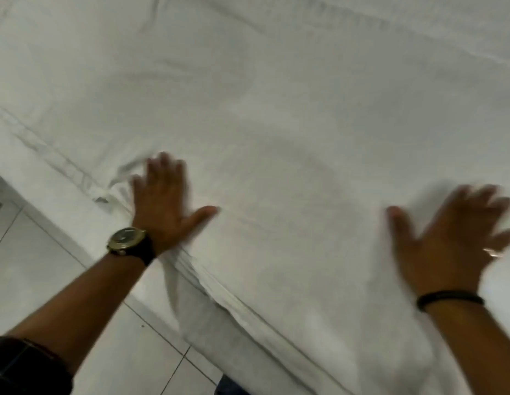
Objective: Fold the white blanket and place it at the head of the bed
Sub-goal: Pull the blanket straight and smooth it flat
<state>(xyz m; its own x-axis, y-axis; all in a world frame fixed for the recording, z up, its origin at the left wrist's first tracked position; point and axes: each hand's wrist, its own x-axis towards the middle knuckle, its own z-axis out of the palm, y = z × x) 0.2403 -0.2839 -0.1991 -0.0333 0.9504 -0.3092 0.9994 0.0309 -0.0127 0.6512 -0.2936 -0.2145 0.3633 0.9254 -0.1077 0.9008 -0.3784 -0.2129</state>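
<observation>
The white blanket (276, 138) lay spread over the bed (128, 283), its near hem running along the mattress edge, lower right to upper left. The left hand (162, 206) and right hand (453, 240) pressed flat on it, fingers splayed, gripping nothing. Soft, light and limp by its creases, it would best be taken at the hem corners.

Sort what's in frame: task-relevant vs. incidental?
Task-relevant:
white blanket, spread flat on the bed
left hand, open, palm down on it
right hand, open, palm down, blurred

Incidental:
wristwatch
black wristband
ring
tiled floor
</observation>
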